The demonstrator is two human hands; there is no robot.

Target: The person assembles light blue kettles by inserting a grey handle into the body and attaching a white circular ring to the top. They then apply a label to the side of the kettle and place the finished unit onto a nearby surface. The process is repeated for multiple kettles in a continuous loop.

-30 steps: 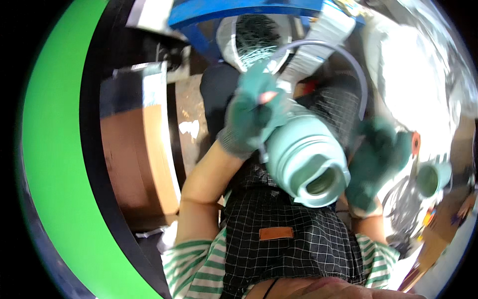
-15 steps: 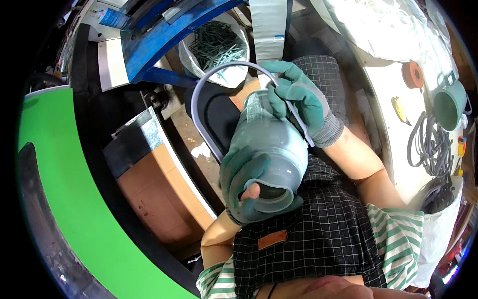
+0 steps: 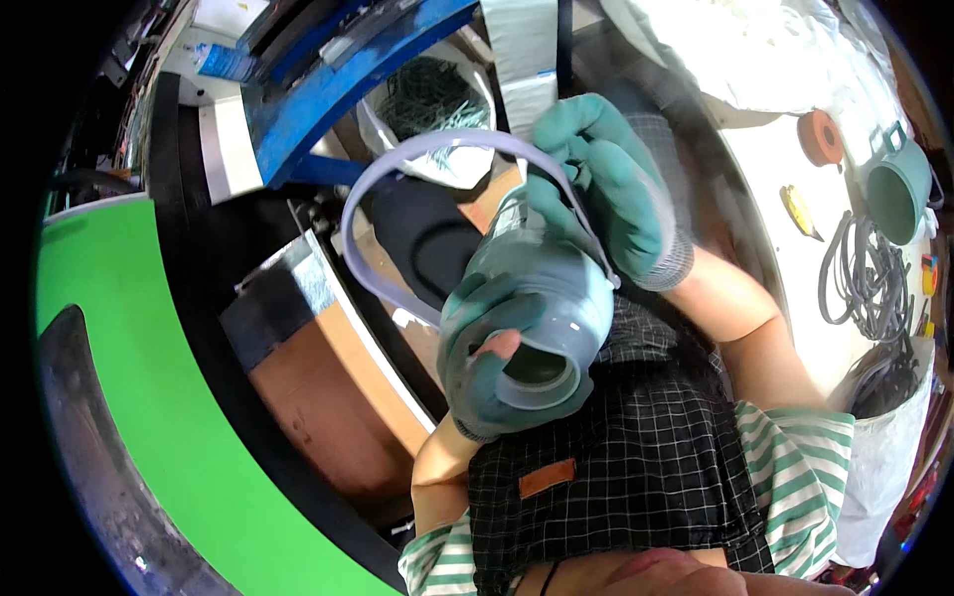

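Note:
In front of my apron I hold a translucent grey-green plastic jug (image 3: 542, 263), tilted so that its round open mouth (image 3: 537, 382) points toward me. My left hand (image 3: 477, 368), in a green coated glove, is wrapped round the jug beside the mouth. A bare thumb tip shows through this glove at the rim. A pale lilac hoop handle (image 3: 373, 199) arches over the far left side of the jug. My right hand (image 3: 621, 199), gloved alike, has its fingers bent around the right part of this hoop, near the jug's side.
Beyond the jug stands a white sack (image 3: 477, 159) of thin greenish sticks, beside a blue metal frame (image 3: 343, 84). At left is a bright green panel (image 3: 169, 397). The right-hand table (image 3: 765, 179) bears an orange-brown tape roll (image 3: 820, 139), yellow cutter (image 3: 797, 211), grey cord (image 3: 855, 268) and green pitcher (image 3: 894, 194).
The hoop handle has swung outward to the left. My right hand has shifted slightly right, its fingers looser. The jug has turned so that more of its mouth shows.

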